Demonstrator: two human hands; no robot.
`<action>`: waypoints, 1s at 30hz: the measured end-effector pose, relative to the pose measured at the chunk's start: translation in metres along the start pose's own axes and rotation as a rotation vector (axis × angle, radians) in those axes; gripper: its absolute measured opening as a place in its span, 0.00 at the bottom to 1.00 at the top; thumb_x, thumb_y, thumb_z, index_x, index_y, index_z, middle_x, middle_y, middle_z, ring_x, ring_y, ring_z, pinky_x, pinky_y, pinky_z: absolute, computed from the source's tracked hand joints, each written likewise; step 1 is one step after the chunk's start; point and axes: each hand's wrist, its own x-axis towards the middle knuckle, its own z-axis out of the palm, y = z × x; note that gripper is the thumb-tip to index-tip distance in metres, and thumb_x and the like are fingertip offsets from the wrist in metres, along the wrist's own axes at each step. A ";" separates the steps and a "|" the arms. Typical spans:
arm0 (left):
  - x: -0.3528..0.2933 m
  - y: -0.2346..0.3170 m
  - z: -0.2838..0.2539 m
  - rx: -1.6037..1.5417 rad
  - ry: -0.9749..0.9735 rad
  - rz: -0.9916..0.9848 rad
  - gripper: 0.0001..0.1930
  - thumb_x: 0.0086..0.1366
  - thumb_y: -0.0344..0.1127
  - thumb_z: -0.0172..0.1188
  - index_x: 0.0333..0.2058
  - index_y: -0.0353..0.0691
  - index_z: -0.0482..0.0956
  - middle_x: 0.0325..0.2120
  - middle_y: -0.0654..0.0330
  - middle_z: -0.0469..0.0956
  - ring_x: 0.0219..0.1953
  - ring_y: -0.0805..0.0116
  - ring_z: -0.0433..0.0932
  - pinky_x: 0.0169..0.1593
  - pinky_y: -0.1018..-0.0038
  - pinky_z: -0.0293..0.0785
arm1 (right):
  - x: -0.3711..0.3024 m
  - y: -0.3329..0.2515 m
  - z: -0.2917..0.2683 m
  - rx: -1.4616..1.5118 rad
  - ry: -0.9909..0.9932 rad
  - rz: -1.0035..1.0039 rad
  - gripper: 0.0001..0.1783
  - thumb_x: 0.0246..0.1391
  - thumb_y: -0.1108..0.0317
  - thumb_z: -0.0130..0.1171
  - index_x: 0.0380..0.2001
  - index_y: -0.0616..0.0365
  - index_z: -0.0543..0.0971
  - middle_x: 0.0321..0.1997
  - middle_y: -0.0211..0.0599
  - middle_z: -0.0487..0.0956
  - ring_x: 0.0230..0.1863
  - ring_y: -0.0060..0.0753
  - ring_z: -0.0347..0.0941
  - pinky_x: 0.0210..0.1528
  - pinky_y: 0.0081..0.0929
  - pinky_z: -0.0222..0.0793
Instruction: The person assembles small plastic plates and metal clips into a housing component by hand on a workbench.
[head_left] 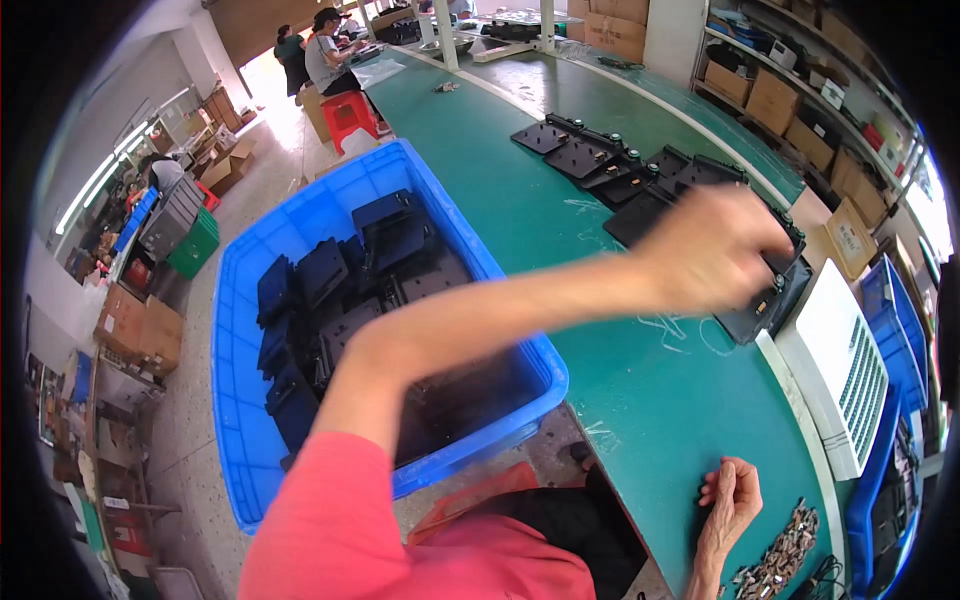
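Note:
My left arm reaches across the blue tub point(232, 400) to the green table point(640, 390). My left hand point(715, 250) is over a row of flat black plastic housings point(580, 155) with small metal fittings. Motion smears its fingers, so whether it holds anything cannot be told. More black housings point(395, 232) lie jumbled in the tub. Low on the right, my right hand point(735, 497) rests at the table with its fingers curled closed; what they may hold is hidden. Beside it lies a heap of small metal pieces point(785, 550).
A white slatted panel point(835, 370) leans at the table's right edge, by blue crates point(890, 310). Dark cables point(822, 578) lie near the metal heap. Farther off are a red stool point(348, 115), a seated person point(325, 60) and shelves with cardboard boxes point(775, 100).

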 end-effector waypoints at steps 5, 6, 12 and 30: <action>-0.099 -0.070 -0.194 0.648 0.031 -0.537 0.18 0.58 0.34 0.62 0.47 0.35 0.80 0.45 0.53 0.79 0.50 0.61 0.77 0.55 0.70 0.72 | -0.001 0.001 -0.002 -0.040 -0.012 -0.017 0.10 0.64 0.65 0.57 0.36 0.62 0.78 0.25 0.28 0.75 0.23 0.14 0.67 0.21 0.12 0.60; -0.143 -0.091 -0.242 0.746 0.119 -0.580 0.20 0.54 0.36 0.62 0.46 0.36 0.80 0.42 0.50 0.80 0.47 0.55 0.77 0.53 0.66 0.72 | -0.002 -0.001 0.000 -0.023 -0.021 -0.007 0.10 0.64 0.65 0.57 0.36 0.62 0.78 0.25 0.28 0.75 0.23 0.14 0.67 0.21 0.12 0.60; -0.290 -0.136 -0.342 1.083 -0.044 -1.128 0.32 0.53 0.45 0.65 0.56 0.37 0.74 0.53 0.40 0.72 0.56 0.45 0.71 0.59 0.60 0.67 | -0.001 -0.003 0.003 -0.132 -0.024 0.008 0.09 0.64 0.65 0.56 0.36 0.60 0.78 0.23 0.26 0.74 0.22 0.14 0.66 0.21 0.13 0.60; -0.281 -0.130 -0.317 1.450 -0.093 -0.795 0.15 0.57 0.27 0.51 0.41 0.42 0.83 0.38 0.53 0.82 0.43 0.49 0.79 0.46 0.57 0.74 | -0.002 -0.008 0.003 -0.141 -0.017 0.045 0.09 0.63 0.66 0.57 0.36 0.61 0.79 0.24 0.28 0.76 0.22 0.14 0.68 0.21 0.14 0.62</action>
